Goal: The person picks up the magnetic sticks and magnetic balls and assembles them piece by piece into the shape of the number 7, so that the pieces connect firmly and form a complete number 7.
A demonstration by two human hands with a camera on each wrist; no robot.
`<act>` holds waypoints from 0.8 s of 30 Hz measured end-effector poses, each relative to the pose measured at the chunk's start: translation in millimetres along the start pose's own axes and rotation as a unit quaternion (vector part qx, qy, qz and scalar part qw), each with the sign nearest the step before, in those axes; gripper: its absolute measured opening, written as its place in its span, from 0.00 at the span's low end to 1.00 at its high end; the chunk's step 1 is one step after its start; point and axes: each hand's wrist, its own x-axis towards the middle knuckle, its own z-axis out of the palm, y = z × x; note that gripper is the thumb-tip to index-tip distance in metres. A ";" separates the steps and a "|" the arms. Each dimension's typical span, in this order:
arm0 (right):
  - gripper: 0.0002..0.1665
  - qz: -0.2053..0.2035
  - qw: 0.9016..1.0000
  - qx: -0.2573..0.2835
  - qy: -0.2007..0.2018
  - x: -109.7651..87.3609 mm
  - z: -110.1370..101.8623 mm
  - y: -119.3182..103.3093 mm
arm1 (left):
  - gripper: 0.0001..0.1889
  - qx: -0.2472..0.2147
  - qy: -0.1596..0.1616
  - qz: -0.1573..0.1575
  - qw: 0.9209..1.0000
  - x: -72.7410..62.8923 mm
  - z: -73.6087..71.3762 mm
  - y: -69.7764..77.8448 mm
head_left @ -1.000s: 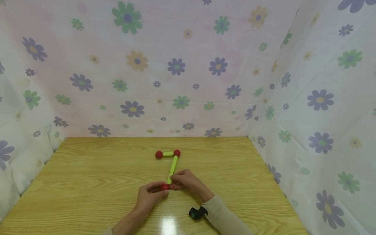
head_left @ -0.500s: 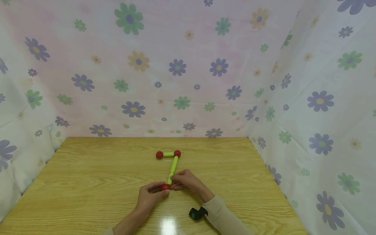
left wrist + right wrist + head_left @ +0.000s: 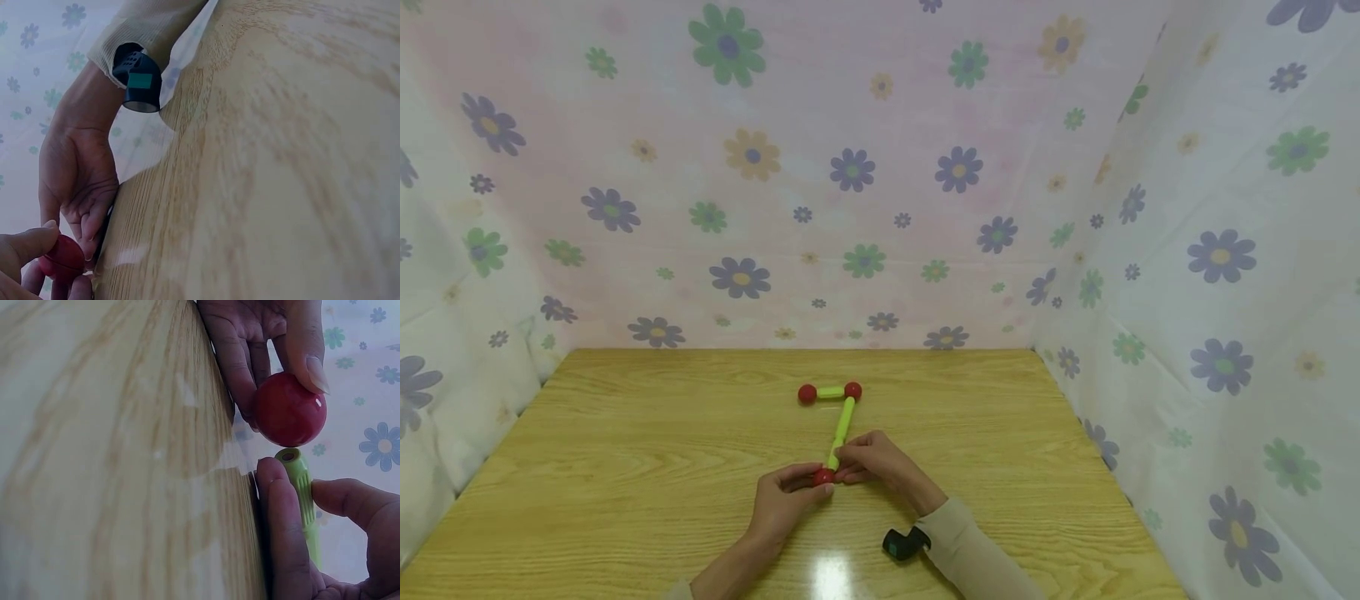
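My left hand (image 3: 778,504) pinches a glossy red ball (image 3: 289,411) between thumb and fingers, low over the table. Opposite it, my right hand (image 3: 880,462) pinches a yellow-green ribbed rod (image 3: 304,490). The rod's end, with a dark round centre, sits right by the ball; whether they touch I cannot tell. In the head view, another long yellow-green rod (image 3: 846,419) runs in line from the gripped one to a second red ball (image 3: 853,391). A short rod (image 3: 831,392) lies between that ball and a third red ball (image 3: 807,394) at its left.
The pieces are on a wood-grain table (image 3: 647,467). Flower-printed cloth (image 3: 805,167) hangs behind it and along both sides. A black device (image 3: 906,545) is worn at the right cuff.
Both hands keep their places and grips. The whole head view shifts slightly; the ball and rods show no clear movement of their own.
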 end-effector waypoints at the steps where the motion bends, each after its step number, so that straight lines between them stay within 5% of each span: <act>1: 0.17 0.000 1.000 0.000 0.000 0.0 0.0 0.2 | 0.22 0.000 0.000 0.000 1.000 0.0 0.1 -0.1; 24: 0.17 -0.005 1.000 0.001 0.002 0.3 -0.5 1.7 | 0.22 0.012 0.012 0.002 1.000 0.6 3.7 -2.6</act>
